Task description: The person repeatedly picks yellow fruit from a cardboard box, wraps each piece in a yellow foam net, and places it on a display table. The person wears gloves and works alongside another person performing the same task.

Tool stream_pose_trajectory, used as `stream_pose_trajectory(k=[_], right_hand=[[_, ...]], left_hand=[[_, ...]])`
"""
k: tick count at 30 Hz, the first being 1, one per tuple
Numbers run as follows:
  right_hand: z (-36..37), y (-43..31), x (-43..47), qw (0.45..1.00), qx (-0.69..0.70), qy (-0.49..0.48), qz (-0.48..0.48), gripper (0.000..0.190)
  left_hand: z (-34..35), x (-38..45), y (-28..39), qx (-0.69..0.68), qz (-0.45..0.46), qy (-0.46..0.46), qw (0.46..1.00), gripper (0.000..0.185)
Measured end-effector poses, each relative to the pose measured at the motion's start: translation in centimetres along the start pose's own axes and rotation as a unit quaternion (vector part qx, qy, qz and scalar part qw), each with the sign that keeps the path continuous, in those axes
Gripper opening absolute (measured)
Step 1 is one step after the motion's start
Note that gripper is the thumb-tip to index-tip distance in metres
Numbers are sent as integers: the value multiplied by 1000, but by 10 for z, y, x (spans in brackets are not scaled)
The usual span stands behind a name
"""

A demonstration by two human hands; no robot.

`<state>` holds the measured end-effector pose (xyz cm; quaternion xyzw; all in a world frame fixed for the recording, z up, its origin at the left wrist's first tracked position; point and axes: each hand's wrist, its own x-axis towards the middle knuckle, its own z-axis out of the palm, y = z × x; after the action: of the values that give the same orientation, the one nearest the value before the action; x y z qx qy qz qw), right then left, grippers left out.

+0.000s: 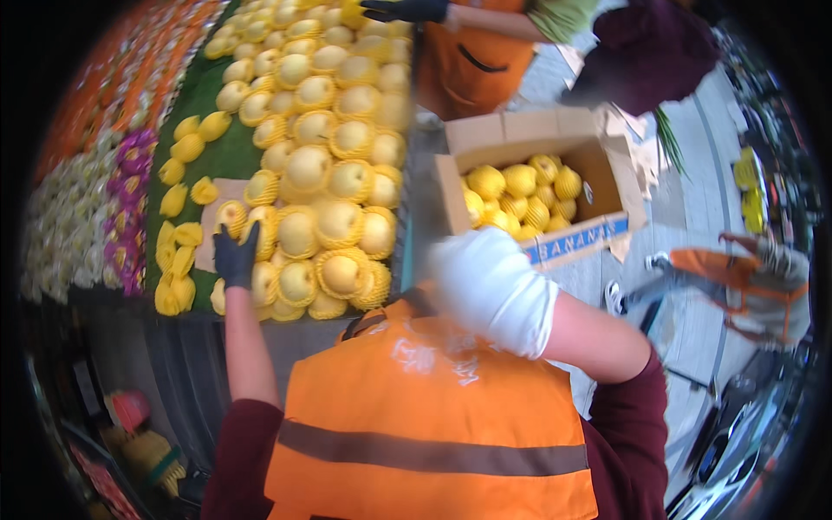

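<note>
My left hand [235, 257], in a dark glove, lies at the near left edge of a display of pale yellow round fruit [313, 168]. Its thumb and fingers are spread against a fruit in a yellow foam net [231, 217], with another netted fruit beside the thumb. I see nothing clasped in it. Over the gap between the display and an open cardboard box [601, 188], my right hand [481, 273] is blurred inside a white glove or covering. Its fingers cannot be made out. Several more yellow-netted fruits [520, 181] lie in the box.
Empty-looking yellow foam nets [179, 257] lie on green matting [205, 91] at left. Purple-wrapped produce [133, 185] borders it. A co-worker's dark-gloved hand [406, 10] reaches over the far fruit. Another person [754, 289] stands on the paving at right.
</note>
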<state>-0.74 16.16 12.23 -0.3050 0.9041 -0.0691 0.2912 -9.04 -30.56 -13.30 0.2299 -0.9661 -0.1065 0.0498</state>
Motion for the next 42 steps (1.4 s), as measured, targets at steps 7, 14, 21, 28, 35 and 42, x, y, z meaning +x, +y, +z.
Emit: stream_pose_trajectory(k=[7, 14, 21, 28, 35, 42], right_hand=[[-50, -112, -43, 943, -208, 127, -225, 23], [-89, -55, -60, 963, -164, 16, -216, 31], [23, 241, 63, 972, 134, 129, 144, 49], [199, 278, 197, 987, 83, -19, 140, 106], [229, 268, 226, 990, 46, -1, 134, 88], [187, 299, 135, 663, 721, 133, 155, 70]], left_hand=[[-55, -46, 42, -154, 132, 77, 976, 62], [-86, -96, 88, -232, 126, 86, 961, 49], [-108, -158, 107, -339, 0, 31, 940, 37], [-132, -221, 162, -351, -80, 4, 933, 33], [-151, -270, 186, -293, -127, -29, 947, 30], [-153, -263, 178, -411, -35, -76, 908, 30]])
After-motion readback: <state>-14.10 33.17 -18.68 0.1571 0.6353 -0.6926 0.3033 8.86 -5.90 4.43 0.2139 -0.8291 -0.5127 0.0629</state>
